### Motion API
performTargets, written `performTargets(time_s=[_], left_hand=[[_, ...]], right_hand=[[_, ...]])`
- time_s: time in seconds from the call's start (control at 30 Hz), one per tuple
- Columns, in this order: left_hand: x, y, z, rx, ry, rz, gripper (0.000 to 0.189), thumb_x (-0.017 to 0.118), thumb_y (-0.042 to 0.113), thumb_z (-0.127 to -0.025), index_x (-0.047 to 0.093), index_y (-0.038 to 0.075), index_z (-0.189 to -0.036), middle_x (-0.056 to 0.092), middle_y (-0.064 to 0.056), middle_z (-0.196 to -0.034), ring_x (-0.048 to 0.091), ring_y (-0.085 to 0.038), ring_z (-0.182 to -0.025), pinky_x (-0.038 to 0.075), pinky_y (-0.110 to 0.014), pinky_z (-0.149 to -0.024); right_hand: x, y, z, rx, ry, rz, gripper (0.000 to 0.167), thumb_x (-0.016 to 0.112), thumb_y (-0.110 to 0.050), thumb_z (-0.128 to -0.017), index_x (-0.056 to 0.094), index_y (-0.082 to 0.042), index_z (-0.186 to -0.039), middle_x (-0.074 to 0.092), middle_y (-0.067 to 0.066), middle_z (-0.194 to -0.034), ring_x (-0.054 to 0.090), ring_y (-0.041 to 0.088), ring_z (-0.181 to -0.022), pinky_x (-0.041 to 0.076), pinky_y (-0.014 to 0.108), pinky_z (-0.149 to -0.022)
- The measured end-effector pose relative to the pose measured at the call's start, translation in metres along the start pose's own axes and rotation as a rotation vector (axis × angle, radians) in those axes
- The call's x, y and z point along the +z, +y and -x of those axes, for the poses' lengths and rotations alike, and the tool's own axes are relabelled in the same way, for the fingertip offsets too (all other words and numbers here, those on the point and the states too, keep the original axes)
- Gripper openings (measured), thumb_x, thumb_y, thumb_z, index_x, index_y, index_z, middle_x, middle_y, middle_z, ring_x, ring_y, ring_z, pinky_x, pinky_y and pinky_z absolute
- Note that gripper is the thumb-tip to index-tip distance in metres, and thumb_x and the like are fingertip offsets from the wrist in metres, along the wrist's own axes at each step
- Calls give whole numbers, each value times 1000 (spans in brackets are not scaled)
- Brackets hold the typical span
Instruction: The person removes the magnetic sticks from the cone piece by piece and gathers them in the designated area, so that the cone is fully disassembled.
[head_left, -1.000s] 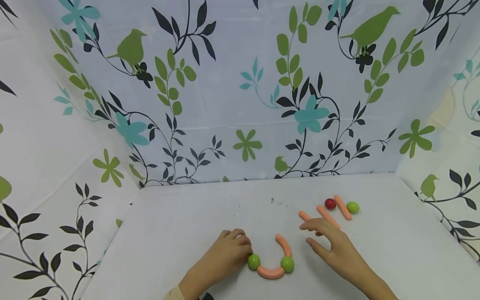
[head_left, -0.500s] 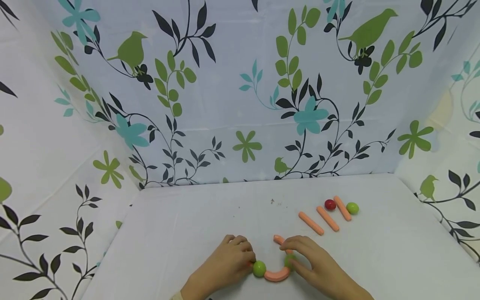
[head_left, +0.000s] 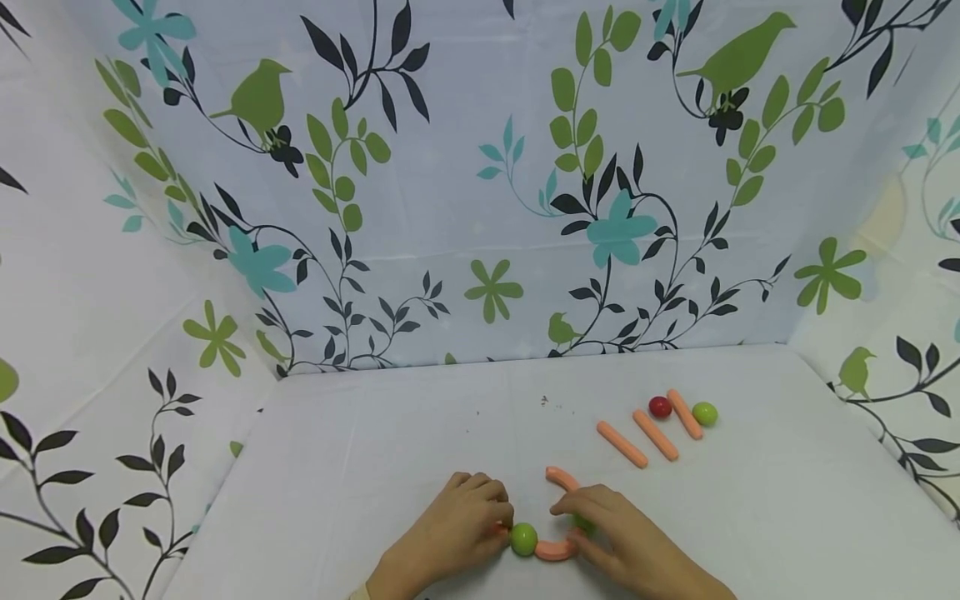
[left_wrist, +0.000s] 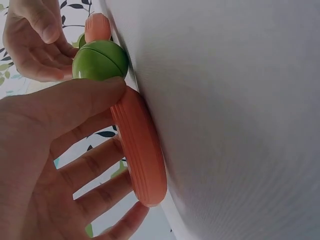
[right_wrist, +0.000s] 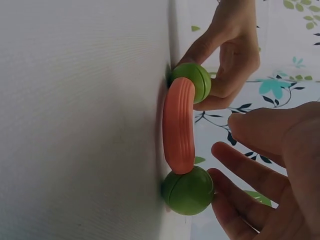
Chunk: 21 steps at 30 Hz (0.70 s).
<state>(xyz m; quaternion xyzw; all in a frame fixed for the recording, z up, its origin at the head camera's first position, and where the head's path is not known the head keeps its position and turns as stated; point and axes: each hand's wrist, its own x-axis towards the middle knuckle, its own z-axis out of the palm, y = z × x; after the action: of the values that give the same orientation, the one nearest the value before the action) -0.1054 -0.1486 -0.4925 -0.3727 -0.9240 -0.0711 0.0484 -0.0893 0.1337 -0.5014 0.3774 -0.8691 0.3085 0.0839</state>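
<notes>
On the white table, orange curved sticks and green balls join into a partial ring. My left hand (head_left: pixel 468 525) pinches a curved orange stick (left_wrist: pixel 141 150) with its thumb and fingers. The thumb tip lies where that stick meets the left green ball (head_left: pixel 523 540). A second curved orange stick (head_left: pixel 555 550) links this ball to the right green ball (right_wrist: pixel 187 191). My right hand (head_left: pixel 618 529) touches the right ball with its fingertips, and its thumb stays apart from it. From there another curved stick (head_left: pixel 561 477) runs away from me, partly hidden by the right hand.
Straight orange sticks (head_left: pixel 622 444) lie at the back right, beside a red ball (head_left: pixel 660 407) and a loose green ball (head_left: pixel 705 414). Patterned cloth (head_left: pixel 420 208) hangs behind the table and along both sides.
My right hand has come in leftward from near the straight sticks to the right green ball. The left hand and the joined pieces have shifted slightly right and toward me.
</notes>
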Motion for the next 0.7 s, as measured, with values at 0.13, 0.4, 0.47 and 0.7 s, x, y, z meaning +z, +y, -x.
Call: performTargets(time_s=[0.13,0.4,0.47,0.7], left_hand=[[1,0,1,-3,3,13,4,78,34,-92,74,33,-91,65,18,-101,58,-4,-100,48,-35,-96],[-2,-3,-1,-10,-21,31,3,75,35,-96,76,33,-96,67,17,-100,60,-4,-98,49,-30,-89],[-3,-5,-1,-8,-17,31,4,73,35,-97,76,33,-98,67,17,-97,60,-4,-95,48,-28,-84],[-6,-12,-10,-28,-27,48,5,74,35,-95,78,33,-99,68,17,-92,59,-3,-89,45,-24,-79]], right_hand=[[3,3,1,-70,25,39,30,78,-15,-93,69,-23,-121,68,-19,-120,61,4,-108,55,33,-92],[5,3,1,-139,57,107,28,80,-16,-90,71,-24,-116,67,-19,-118,60,5,-107,54,34,-90],[5,4,1,-147,64,124,28,81,-17,-90,71,-24,-114,67,-18,-117,60,6,-107,54,33,-90],[4,6,2,-143,68,173,25,80,-15,-90,72,-25,-111,65,-17,-117,59,7,-108,55,32,-92]])
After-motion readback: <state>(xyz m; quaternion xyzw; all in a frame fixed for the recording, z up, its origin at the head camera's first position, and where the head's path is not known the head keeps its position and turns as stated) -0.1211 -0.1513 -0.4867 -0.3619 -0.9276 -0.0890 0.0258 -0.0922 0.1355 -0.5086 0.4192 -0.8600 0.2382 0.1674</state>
